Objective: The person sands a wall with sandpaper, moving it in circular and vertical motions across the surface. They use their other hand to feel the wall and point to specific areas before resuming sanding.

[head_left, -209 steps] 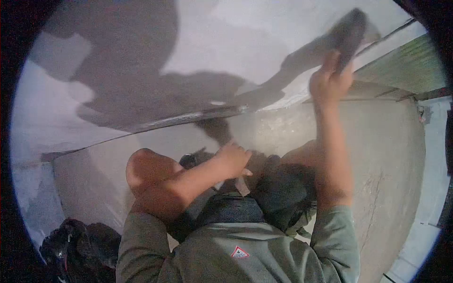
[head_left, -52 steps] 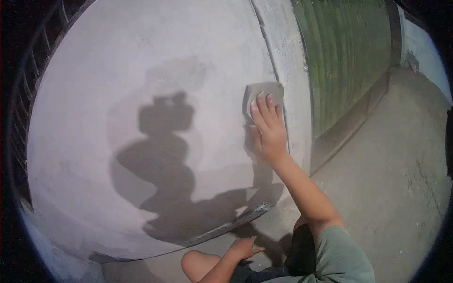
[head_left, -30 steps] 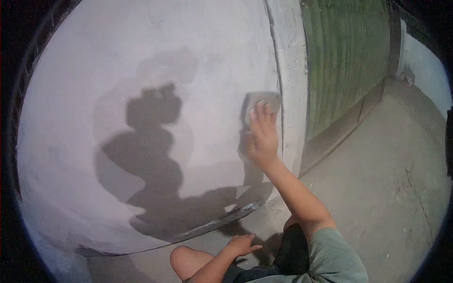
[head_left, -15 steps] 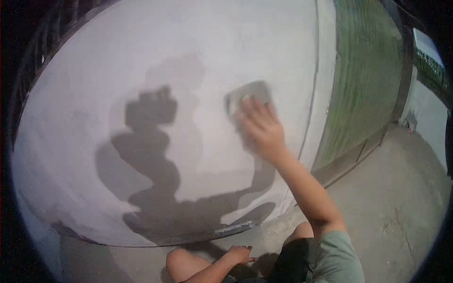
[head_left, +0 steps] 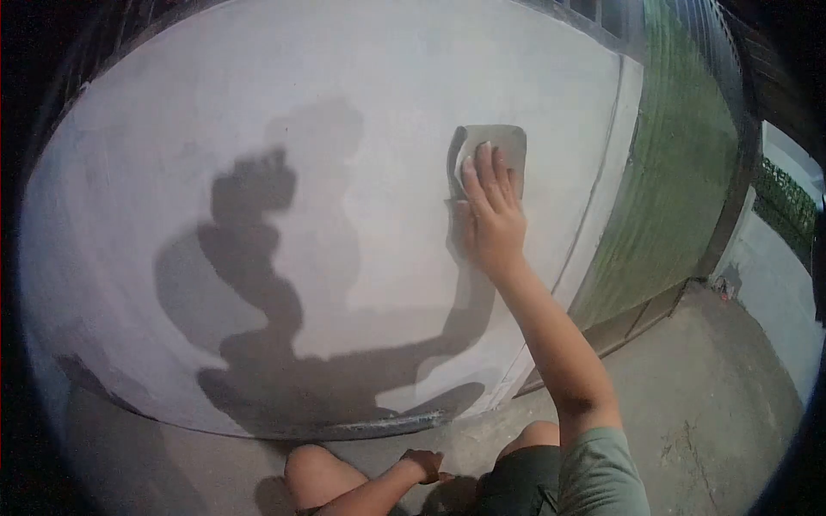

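Observation:
My right hand [head_left: 495,215] lies with its fingers stretched out over a grey sheet of sandpaper [head_left: 512,142], pressing it flat against the white wall [head_left: 387,129]. The sheet is roughly rectangular, and a pale strip shows along its left side beside my fingers. Part of it is hidden under my hand. Low in the view, my left hand [head_left: 423,464] hangs loosely between my bent knees, its thumb a little apart from the fingers. Nothing can be seen in it.
A dark shadow [head_left: 258,284] of a person falls across the wall. To the right stand a green corrugated panel [head_left: 662,189] and a pale edge strip [head_left: 615,155]. Concrete floor [head_left: 662,413] runs below, with a lighter wall [head_left: 770,267] at far right.
My right hand has moved to the right across the wall with the sandpaper. The view has shifted slightly, and my left hand stays between the knees.

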Demonstrator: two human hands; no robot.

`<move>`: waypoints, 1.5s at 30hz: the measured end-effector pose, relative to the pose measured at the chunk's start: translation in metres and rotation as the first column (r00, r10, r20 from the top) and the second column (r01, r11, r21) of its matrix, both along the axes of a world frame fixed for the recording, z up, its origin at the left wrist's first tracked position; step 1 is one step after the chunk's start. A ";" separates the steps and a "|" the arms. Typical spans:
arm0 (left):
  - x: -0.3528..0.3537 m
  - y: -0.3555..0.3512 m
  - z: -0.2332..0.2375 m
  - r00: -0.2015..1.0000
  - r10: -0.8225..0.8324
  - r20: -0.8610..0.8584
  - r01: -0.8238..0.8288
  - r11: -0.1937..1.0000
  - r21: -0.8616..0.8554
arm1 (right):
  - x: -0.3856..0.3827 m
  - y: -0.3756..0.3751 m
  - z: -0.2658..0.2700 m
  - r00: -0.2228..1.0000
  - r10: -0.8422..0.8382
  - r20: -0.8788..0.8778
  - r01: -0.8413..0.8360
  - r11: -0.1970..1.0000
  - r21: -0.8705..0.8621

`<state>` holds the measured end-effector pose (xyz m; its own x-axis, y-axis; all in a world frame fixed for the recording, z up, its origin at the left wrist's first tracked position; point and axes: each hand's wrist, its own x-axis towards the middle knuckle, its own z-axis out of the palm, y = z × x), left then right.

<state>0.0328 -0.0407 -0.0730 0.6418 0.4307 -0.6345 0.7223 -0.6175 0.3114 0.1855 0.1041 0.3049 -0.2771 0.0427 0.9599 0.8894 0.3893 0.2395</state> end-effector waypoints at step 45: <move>0.004 0.005 -0.009 0.999 0.038 0.008 -0.038 0.999 -0.006 | -0.042 -0.033 -0.077 0.900 0.116 0.420 0.019 0.952 -0.304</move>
<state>0.0372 -0.0361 -0.0825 0.6300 0.4512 -0.6320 0.7428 -0.5875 0.3210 0.1438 0.0711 0.2279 -0.6662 0.2790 0.6916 0.7039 0.5416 0.4596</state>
